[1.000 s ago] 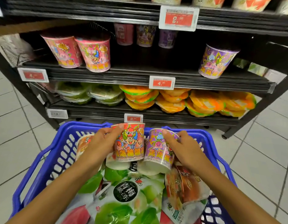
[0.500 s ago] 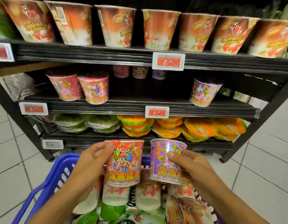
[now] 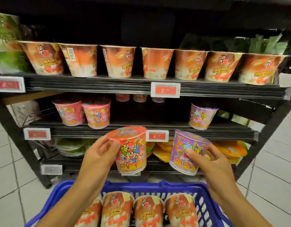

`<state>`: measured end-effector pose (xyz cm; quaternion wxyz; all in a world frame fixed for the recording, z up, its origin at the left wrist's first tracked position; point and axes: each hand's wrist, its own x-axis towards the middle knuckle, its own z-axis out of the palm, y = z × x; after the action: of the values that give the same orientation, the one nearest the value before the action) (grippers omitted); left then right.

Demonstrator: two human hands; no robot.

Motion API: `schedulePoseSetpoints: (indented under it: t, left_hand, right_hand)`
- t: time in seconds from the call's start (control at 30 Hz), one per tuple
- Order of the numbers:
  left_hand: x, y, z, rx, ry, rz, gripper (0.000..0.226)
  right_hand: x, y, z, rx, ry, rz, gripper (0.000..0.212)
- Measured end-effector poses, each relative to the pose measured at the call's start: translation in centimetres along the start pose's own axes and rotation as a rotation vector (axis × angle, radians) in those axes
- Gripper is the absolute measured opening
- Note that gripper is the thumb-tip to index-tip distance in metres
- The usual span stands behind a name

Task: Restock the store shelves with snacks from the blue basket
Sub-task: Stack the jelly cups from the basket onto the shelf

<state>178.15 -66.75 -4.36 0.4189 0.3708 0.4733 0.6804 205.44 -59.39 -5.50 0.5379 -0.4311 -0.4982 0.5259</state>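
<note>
I see the blue basket (image 3: 72, 190) is moulded plastic with a lattice wall, a little shiny. The red cup (image 3: 131, 151) and purple cup (image 3: 187, 153) carry glossy printed wrap, and the red one has a foil-like lid. The shelves (image 3: 141, 128) look matt black. The floor tiles (image 3: 275, 161) are smooth, pale and slightly reflecting.

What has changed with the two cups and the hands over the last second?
Both hands lifted their cups up out of the blue basket to the height of the middle shelf. The left hand still grips the red cup, the right hand the purple cup. The camera tilted up, too. Nothing was let go; the shelf stock looks unchanged.
</note>
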Motion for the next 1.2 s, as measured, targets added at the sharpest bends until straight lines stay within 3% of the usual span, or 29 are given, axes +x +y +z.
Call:
schedulePoseSetpoints:
  t: [0.1, 0.3, 0.5, 0.7, 0.97, 1.1, 1.2]
  left_hand:
    - [1.8, 0.3, 1.2, -0.033, 0.02, 0.106, 0.062]
    - [6.6, 0.6, 4.7, 0.061, 0.008, 0.278, 0.059]
    - [9.6, -2.1, 6.8, 0.1, -0.016, 0.255, 0.054]
    - [9.8, -2.5, 6.7, 0.24, -0.031, 0.166, 0.065]
    - [7.1, -4.5, 9.0, 0.419, 0.335, 0.111, 0.079]
    - [7.9, -4.4, 9.5, 0.406, 0.393, 0.099, 0.072]
    - [8.5, -4.6, 9.1, 0.426, 0.39, 0.112, 0.064]
  right_hand:
    - [0.7, -0.8, 0.3, 0.003, 0.024, -0.048, 0.071]
    - [1.5, -1.6, 1.3, 0.069, 0.061, -0.076, 0.072]
    - [1.1, -1.6, 1.8, 0.06, 0.06, -0.039, 0.078]
    - [1.4, -1.4, 0.8, 0.048, 0.067, -0.061, 0.077]
    - [1.8, 0.1, 1.8, 0.072, 0.141, -0.118, 0.081]
    - [3.0, -0.1, 2.7, 0.039, 0.177, -0.18, 0.073]
    - [4.5, -0.8, 3.2, -0.077, 0.181, -0.231, 0.08]
